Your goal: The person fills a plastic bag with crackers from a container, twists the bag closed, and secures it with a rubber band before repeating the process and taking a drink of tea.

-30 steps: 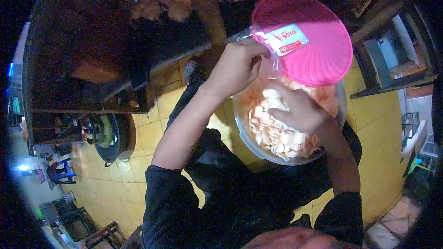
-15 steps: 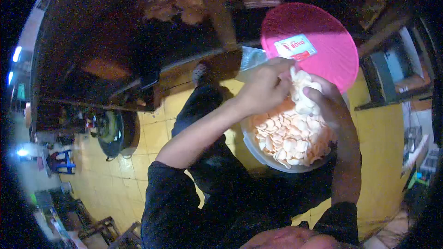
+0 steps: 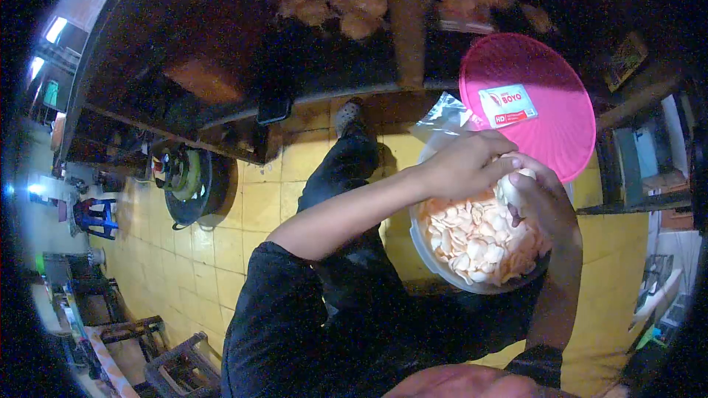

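A round, clear tub (image 3: pixel 436 264) holds many pale, round crackers (image 3: pixel 476 239). Over its upper right part, my right hand (image 3: pixel 544 195) is wrapped round some whitish crackers (image 3: pixel 509 190). My left hand (image 3: pixel 472 162) reaches across from the left with its fingers curled against my right hand; whatever lies between these fingers is too small to make out. Behind both hands leans a pink lid (image 3: pixel 549 129) with a BOYO label (image 3: pixel 509 105). A shiny clear plastic bag (image 3: pixel 445 116) pokes out beside the lid, left of it.
Along the top runs a dark wooden table (image 3: pixel 405 22) with heaps of brownish food (image 3: pixel 354 0). A black basin (image 3: pixel 193 203) stands on the yellow tiled floor (image 3: pixel 258 210) at left. Wooden stools (image 3: pixel 181 368) and a blue stool (image 3: pixel 99 217) are farther left.
The view has shifted, so most things appear farther right and lower. My hands have closed together, covering more of the crackers held in them.
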A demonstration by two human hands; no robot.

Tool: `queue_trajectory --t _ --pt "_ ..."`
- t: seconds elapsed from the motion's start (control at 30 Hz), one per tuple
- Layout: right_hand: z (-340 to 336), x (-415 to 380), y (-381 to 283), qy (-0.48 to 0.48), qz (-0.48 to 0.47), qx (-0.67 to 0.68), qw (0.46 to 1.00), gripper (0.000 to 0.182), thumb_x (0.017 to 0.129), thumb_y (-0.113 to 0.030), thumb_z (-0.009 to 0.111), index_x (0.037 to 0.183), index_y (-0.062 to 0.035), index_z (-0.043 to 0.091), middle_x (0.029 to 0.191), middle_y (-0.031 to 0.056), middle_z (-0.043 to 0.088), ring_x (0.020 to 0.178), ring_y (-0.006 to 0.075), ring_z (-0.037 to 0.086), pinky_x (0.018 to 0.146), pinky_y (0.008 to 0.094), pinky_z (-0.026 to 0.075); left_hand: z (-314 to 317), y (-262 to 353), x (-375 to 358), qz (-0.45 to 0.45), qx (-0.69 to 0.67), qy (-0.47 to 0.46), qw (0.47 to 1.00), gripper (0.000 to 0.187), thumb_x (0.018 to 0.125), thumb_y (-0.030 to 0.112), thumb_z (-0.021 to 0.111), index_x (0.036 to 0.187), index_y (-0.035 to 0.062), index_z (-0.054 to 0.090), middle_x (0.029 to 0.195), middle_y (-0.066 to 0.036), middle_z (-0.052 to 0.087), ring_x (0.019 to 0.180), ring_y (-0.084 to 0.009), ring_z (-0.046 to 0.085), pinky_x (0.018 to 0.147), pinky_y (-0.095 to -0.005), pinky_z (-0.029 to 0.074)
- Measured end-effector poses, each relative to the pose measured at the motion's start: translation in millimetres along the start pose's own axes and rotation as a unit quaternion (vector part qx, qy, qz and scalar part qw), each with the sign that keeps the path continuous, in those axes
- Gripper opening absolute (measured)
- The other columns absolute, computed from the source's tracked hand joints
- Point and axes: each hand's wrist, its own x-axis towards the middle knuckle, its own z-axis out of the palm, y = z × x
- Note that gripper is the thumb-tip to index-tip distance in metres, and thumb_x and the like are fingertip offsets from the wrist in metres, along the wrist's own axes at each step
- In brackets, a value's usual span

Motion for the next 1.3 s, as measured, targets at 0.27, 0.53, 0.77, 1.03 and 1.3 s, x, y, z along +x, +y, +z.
queue_trajectory --t 0.27,0.53,0.77,1.03,1.3 --pt "6.2 5.9 -0.2 0.028 0.036 -0.017 0.999 0.040 0.093 -0.033 0.058 0.113 0.0011 0.056 0.084 0.0084 0.062 0.058 0.0155 0.060 0.043 0.0262 0.050 4.0 1.0 3.8 0.023 -0.005 -0.036 0.999 0.032 0.096 0.020 0.054 0.116 -0.0041 0.061 0.117 -0.021 0.063 0.112 -0.0361 0.059 0.097 -0.0419 0.046" --pt "-3.1 15.1 22.6 0.104 -0.053 -0.191 0.975 0.033 0.094 -0.027 0.057 0.115 -0.0017 0.058 0.079 0.0022 0.057 0.059 0.0118 0.055 0.052 0.0261 0.048 14.6 6.2 -4.9 0.074 0.003 -0.014 0.997 0.050 0.082 0.024 0.071 0.122 -0.0031 0.058 0.125 -0.020 0.058 0.115 -0.0376 0.057 0.098 -0.0419 0.046" --pt "5.6 0.0 10.3 0.094 0.010 0.107 0.990 0.039 0.089 -0.020 0.061 0.124 -0.0027 0.057 0.099 0.0054 0.064 0.087 0.0103 0.060 0.071 0.0254 0.048 16.1 -6.2 -2.9 0.042 0.066 -0.016 0.997 0.059 0.071 0.015 0.073 0.126 0.0001 0.055 0.129 -0.019 0.055 0.117 -0.0394 0.055 0.098 -0.0419 0.047" --pt "4.6 10.9 16.6 0.126 -0.127 -0.350 0.919 0.040 0.085 -0.016 0.063 0.120 0.0012 0.056 0.094 0.0150 0.068 0.090 0.0249 0.068 0.075 0.0378 0.053 22.0 0.2 -7.7 0.023 0.039 -0.022 0.999 0.043 0.078 0.014 0.070 0.117 0.0003 0.059 0.126 -0.021 0.056 0.113 -0.0393 0.057 0.096 -0.0427 0.048" --pt "12.3 7.8 8.1 0.091 -0.115 -0.268 0.952 0.041 0.089 -0.013 0.061 0.125 0.0038 0.055 0.092 0.0180 0.067 0.086 0.0270 0.068 0.081 0.0406 0.053 3.6 -0.7 1.8 -0.010 0.047 0.047 0.998 0.022 0.082 0.000 0.065 0.103 -0.0001 0.069 0.101 -0.017 0.070 0.089 -0.0338 0.069 0.078 -0.0373 0.055"
